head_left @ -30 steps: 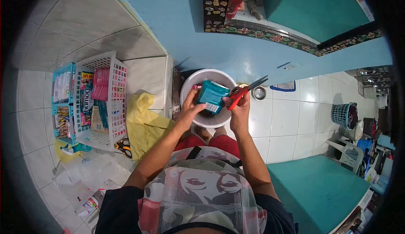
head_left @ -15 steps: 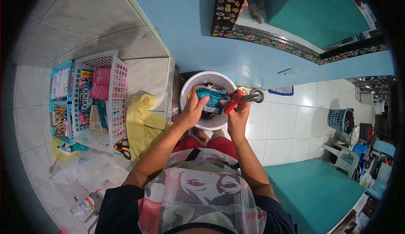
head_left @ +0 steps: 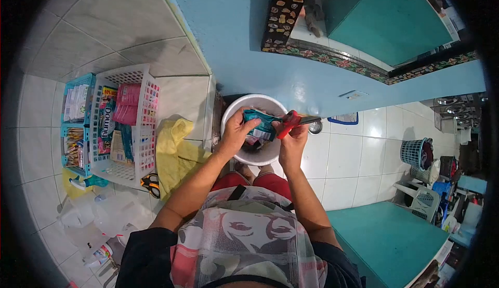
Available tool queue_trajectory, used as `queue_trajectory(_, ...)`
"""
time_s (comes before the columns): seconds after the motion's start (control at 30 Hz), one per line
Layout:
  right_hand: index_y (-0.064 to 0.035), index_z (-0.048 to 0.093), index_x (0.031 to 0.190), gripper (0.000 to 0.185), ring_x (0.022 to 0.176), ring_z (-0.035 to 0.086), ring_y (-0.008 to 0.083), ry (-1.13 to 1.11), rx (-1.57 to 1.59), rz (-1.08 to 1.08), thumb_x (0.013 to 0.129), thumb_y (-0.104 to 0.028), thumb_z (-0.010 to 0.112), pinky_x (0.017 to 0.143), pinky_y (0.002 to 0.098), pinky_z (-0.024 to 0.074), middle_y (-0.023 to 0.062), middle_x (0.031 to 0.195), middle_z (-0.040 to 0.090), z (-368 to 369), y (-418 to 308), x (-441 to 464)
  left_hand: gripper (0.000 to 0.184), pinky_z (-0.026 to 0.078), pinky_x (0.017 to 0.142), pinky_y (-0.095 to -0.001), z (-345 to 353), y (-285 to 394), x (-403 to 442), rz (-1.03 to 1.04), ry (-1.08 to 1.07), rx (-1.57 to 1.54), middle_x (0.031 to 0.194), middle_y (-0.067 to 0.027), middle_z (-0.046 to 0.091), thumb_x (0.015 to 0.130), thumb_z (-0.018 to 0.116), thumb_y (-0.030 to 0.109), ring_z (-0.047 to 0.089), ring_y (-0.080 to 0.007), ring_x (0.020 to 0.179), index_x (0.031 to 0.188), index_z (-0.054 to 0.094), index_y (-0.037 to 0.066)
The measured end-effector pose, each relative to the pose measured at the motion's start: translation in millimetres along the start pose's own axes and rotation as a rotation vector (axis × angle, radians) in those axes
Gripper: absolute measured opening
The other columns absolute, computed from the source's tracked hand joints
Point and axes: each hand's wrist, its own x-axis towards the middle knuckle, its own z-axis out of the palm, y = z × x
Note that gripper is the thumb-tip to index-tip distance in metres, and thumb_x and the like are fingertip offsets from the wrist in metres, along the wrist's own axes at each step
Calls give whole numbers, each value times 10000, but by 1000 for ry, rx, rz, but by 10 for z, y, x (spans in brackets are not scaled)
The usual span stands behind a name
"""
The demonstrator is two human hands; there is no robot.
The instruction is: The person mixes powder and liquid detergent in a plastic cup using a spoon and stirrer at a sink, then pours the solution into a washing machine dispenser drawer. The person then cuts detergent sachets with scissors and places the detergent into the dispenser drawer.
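Observation:
My left hand (head_left: 236, 135) is closed on a teal sachet packet (head_left: 264, 127), thumb on top, with a barcode showing on its lower part. In my right hand (head_left: 294, 145) is a pair of scissors with red handles (head_left: 289, 122); the dark blades point away to the right. The right fingertips also meet the right edge of the packet. Both hands hover over a white bucket (head_left: 250, 99), which has dark and colored wrappers inside, partly hidden by the packet.
On the left ledge stands a white basket (head_left: 147, 132) holding sachets, beside blue baskets (head_left: 78, 75). Black-and-orange scissors (head_left: 150, 185) and a yellow cloth (head_left: 174, 155) lie near it. Plastic bottles (head_left: 106, 215) are at lower left. A teal tabletop (head_left: 390, 236) is at right, and a framed mirror (head_left: 332, 59) ahead.
The view has shifted a little, and the bucket sits slightly lower in it. The scissors have turned slightly in my right hand. Both hands keep their holds.

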Motion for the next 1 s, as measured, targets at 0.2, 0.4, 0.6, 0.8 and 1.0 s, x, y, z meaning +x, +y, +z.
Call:
queue_trajectory(0.2,-7,524,1087,486,892,569,184,-202,-804,-241,675,-110,762,717,292,510,108,977,587,-518,-444,179,170,403,930,-296,-85,304,127,33,-83,8,1082,-94,596,842,559,22,538,-157,1040,1011,552,28)
queue_trajectory(0.4,-67,518,1045,517,920,552,287,-474,-1369,-309,597,-244,706,706,399,511,80,909,586,-893,-902,151,155,395,945,-301,-150,460,189,93,-110,45,1086,-92,586,834,579,20,519,-170,1074,987,560,40)
queue_trajectory(0.6,-72,559,1016,483,827,571,263,-539,-1418,-320,587,-257,680,682,379,500,65,822,589,-862,-970,89,147,394,943,-295,-93,523,112,100,-132,122,1084,-95,588,829,586,17,521,-159,1066,972,563,40)
queue_trajectory(0.8,-71,575,1004,477,784,572,252,-568,-1402,-274,575,-254,677,668,378,491,61,804,588,-810,-1012,46,150,395,936,-292,-51,486,4,113,-152,187,1084,-96,591,820,583,3,524,-154,1052,965,563,38)
queue_trajectory(1.0,-87,590,982,445,761,582,236,-580,-1410,-312,584,-262,686,659,366,495,59,771,599,-780,-1004,-12,150,387,940,-293,-45,460,-76,148,-174,248,1053,-90,594,816,570,-18,522,-160,1056,960,554,22)
